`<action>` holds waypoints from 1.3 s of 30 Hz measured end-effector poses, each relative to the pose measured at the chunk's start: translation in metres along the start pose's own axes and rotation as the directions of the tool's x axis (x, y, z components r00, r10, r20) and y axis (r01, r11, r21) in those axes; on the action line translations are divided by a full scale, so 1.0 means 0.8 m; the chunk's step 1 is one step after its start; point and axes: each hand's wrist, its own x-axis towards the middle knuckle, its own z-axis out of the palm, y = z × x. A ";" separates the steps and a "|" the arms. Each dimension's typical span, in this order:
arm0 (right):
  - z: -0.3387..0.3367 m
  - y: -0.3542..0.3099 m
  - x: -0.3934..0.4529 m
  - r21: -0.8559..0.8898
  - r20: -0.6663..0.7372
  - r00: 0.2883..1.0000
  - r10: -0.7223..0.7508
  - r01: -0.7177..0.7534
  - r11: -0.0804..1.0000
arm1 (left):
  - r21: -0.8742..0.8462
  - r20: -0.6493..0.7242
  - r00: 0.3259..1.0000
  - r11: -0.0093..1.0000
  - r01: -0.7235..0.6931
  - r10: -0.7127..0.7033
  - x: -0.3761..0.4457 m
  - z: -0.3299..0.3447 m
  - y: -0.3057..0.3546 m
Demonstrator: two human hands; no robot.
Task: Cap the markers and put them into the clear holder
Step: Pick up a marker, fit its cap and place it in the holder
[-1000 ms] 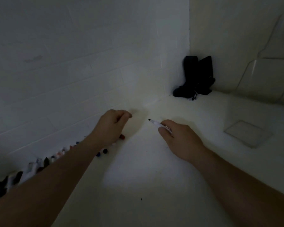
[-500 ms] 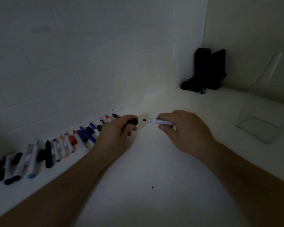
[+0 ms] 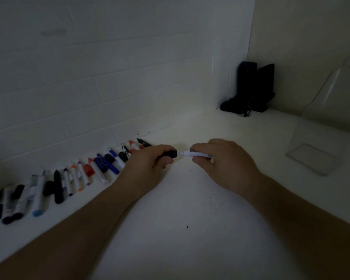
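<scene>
My left hand (image 3: pixel 148 164) pinches a black cap (image 3: pixel 170 154) with its open end facing right. My right hand (image 3: pixel 220 160) grips a white-barrelled marker (image 3: pixel 194 153) pointing left; its tip sits right at the mouth of the cap. Both are held just above the white counter (image 3: pixel 180 209). The clear holder (image 3: pixel 319 150) stands to the right, with nothing visible inside. A row of several markers and loose caps (image 3: pixel 85 174) lies along the foot of the tiled wall on the left.
A black object (image 3: pixel 251 89) stands in the far corner where the two walls meet. A clear curved sheet (image 3: pixel 335 83) leans against the right wall behind the holder. The scene is dim.
The marker tip and the black cap have come together; a second ago they were a hand's width apart. The view has swung left, showing more of the marker row.
</scene>
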 end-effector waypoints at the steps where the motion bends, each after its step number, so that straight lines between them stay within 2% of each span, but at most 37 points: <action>1: 0.001 -0.002 0.000 -0.014 0.007 1.000 -0.010 0.010 1.000 | 0.021 0.016 0.999 0.999 -0.043 0.043 0.000 0.001 0.001; 4: 0.005 -0.007 -0.001 -0.081 0.014 0.999 -0.035 0.036 0.996 | 0.056 0.065 0.991 0.991 -0.121 0.117 -0.002 0.006 0.003; 8: 0.007 -0.006 0.000 -0.067 0.006 1.000 -0.023 0.023 0.997 | 0.094 0.113 0.991 0.992 -0.087 0.076 -0.005 0.010 0.004; 13: 0.005 -0.010 -0.002 -0.150 0.021 0.999 -0.033 0.035 0.988 | 0.033 0.090 0.994 0.997 -0.068 0.065 -0.007 0.010 0.007; 17: 0.016 -0.009 -0.007 -0.042 -0.036 0.999 -0.036 0.034 0.999 | 0.028 0.044 0.998 0.998 -0.055 0.054 -0.008 0.014 0.010; 20: 0.024 -0.007 -0.008 0.037 -0.027 1.000 -0.017 0.018 0.999 | -0.010 0.059 0.995 0.997 -0.074 0.074 -0.006 0.016 0.009; 22: 0.026 -0.008 -0.005 -0.076 0.009 1.000 -0.019 0.020 0.997 | -0.023 0.067 0.995 0.997 -0.069 0.070 -0.004 0.018 0.010; 24: 0.025 -0.009 -0.006 -0.277 -0.010 0.999 -0.049 0.044 0.960 | -0.031 0.069 0.995 0.997 -0.071 0.073 -0.004 0.019 0.012; 25: 0.023 -0.010 -0.006 -0.324 -0.019 0.998 -0.059 0.049 0.945 | -0.051 0.068 0.995 0.996 -0.070 0.073 -0.004 0.019 0.013; 30: 0.008 -0.011 -0.011 -0.209 0.020 1.000 0.006 -0.002 0.978 | -0.120 0.036 0.995 0.989 -0.089 0.093 -0.009 0.018 0.009; 33: -0.024 -0.007 -0.012 -0.231 -0.074 0.996 0.044 -0.061 0.971 | -0.111 0.021 0.990 0.985 -0.136 0.139 -0.012 0.018 0.003; 36: -0.085 0.001 -0.012 -0.312 -0.279 0.960 -0.005 -0.086 0.946 | -0.069 0.032 0.971 0.970 -0.234 0.236 -0.021 0.022 0.008; 39: -0.161 0.005 -0.012 -0.221 -0.437 0.898 0.045 -0.155 0.963 | -0.070 0.046 0.949 0.949 -0.308 0.311 -0.028 0.028 0.018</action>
